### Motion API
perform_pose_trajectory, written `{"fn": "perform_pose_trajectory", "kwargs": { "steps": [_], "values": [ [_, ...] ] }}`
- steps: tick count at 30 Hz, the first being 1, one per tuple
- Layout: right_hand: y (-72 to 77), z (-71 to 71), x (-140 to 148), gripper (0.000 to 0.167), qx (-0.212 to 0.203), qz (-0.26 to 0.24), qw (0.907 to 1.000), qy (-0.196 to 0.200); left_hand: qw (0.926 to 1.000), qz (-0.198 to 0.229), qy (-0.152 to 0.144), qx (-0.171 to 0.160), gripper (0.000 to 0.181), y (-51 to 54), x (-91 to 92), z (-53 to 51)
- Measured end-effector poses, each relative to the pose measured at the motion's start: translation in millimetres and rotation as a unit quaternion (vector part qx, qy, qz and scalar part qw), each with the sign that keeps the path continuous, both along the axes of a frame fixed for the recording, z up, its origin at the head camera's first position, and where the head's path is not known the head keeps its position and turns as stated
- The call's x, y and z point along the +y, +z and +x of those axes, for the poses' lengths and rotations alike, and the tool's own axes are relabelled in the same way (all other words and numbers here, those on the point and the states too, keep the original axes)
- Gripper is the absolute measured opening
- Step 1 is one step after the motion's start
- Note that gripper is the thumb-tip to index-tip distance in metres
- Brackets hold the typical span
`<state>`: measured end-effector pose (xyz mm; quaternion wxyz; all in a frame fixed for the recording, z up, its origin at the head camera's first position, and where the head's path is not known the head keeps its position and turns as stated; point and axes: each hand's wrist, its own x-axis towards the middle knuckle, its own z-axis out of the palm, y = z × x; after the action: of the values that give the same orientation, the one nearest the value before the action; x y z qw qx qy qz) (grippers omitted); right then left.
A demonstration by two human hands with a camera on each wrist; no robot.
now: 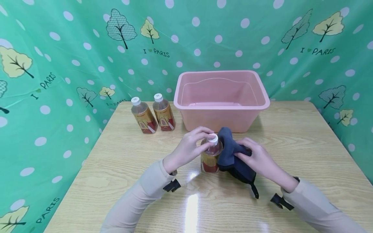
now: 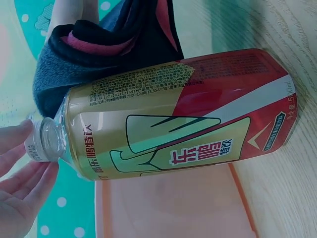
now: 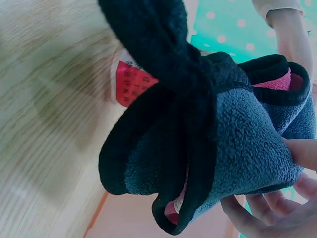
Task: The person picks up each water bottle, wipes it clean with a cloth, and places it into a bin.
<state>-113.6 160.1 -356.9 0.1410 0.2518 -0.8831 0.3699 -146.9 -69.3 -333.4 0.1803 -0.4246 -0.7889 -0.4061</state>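
"Gripping what, that left hand [image 1: 189, 145]?"

"The white cap [image 1: 215, 140] of a drink bottle [image 1: 209, 161], its thumb and fingertips closed about it. The bottle stands upright on the wood-grained table [image 1: 116, 168], on the near side of the pink bin [image 1: 221, 119]."

"And the right hand [image 1: 256, 158]?"

"That one pinches a dark blue cloth piece [image 1: 228, 150], thumb on one side and fingers on the other. The cloth touches the right side of the bottle, up by the shoulder."

"Plain cloth, is it?"

"No: it has black edging [image 3: 200, 158], pink lining [image 3: 275, 85] shows in its folds, and a black strap [image 1: 254, 190] extends from its near end."

"What stands farther off?"

"Far and left, beside the bin, there is a second bottle [image 1: 144, 118] and, just to its right, a third bottle [image 1: 164, 116], both white-capped with gold and red labels. At the far side hangs a green curtain [image 1: 204, 35] with white dots and printed trees."
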Motion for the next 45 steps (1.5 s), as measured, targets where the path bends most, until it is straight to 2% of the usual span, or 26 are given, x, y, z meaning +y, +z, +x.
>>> {"fn": "perform_pose_trajectory", "kwargs": {
  "steps": [8, 14, 23, 39, 45],
  "values": [
    [-1.3, 0.6, -7.5, 0.029, 0.015, -0.004, 0.9999, -0.008, 1.0, 0.0, -0.001, -0.003, 0.013, -0.8, -0.4, -0.3],
    [-8.8, 0.4, -11.6, 0.028, 0.037, -0.003, 0.9993, 0.004, 1.0, -0.001, -0.003, -0.004, 0.012, -0.2, -0.4, -0.2],
    [-19.1, 1.2, -12.5, 0.03, 0.045, -0.001, 0.999, -0.003, 0.9998, 0.011, -0.015, -0.008, 0.012, -1.2, -0.5, -0.9],
    [-34.2, -2.0, -12.3, 0.027, 0.021, 0.025, 0.9994, -0.012, 0.9996, 0.02, -0.018, -0.004, 0.013, -1.4, 0.4, -1.5],
    [-42.5, -3.6, -11.4, 0.023, -0.021, 0.044, 0.9988, -0.01, 0.9995, 0.024, -0.02, -0.002, 0.013, -2.4, 0.5, -2.0]
  ]
}}
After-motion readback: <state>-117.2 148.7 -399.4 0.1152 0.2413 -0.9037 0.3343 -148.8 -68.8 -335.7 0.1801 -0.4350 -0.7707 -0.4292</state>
